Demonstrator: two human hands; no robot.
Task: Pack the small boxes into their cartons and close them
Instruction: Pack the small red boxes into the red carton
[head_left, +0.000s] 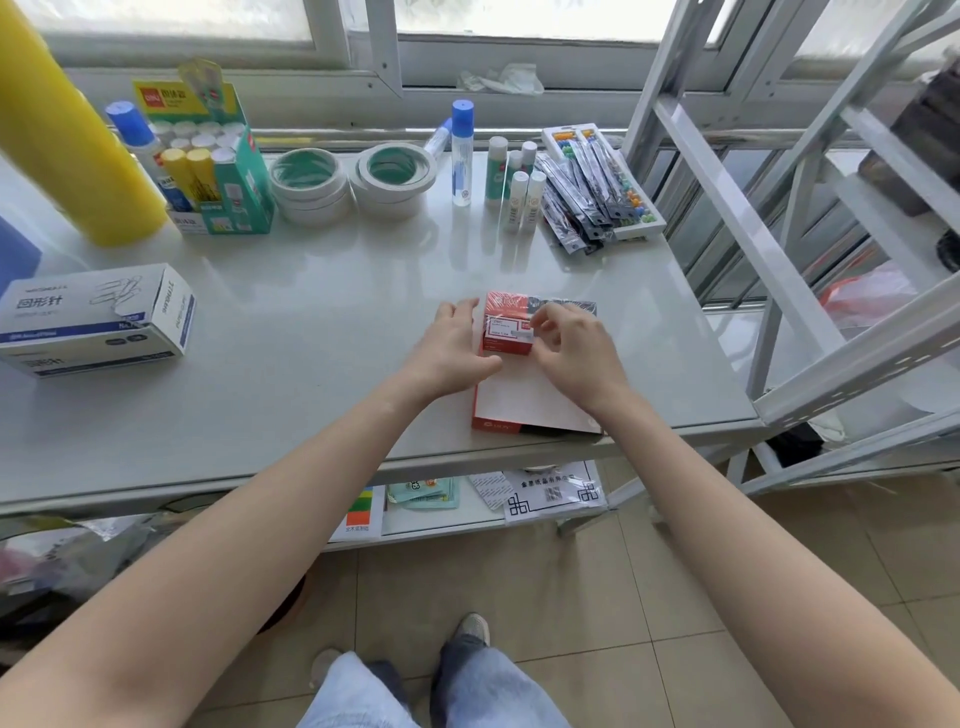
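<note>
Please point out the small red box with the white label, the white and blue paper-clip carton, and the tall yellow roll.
small red box with white label (506, 325), head view, front label
white and blue paper-clip carton (78, 306), head view, top face
tall yellow roll (62, 135), head view, side

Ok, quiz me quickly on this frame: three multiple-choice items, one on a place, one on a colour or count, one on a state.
1. Where does the white paper-clip carton lie on the table?
A. at the left side
B. by the tape rolls at the back
C. under the hands

2. What colour is the small box between the hands?
A. green
B. red and white
C. yellow

3. How is the small box held?
A. by the left hand alone
B. by neither hand
C. by both hands, left and right hand

Answers: 1 A, it sits far left, apart from the hands. 2 B, red sides with a white label. 3 C, one hand is on each side of it.
</note>
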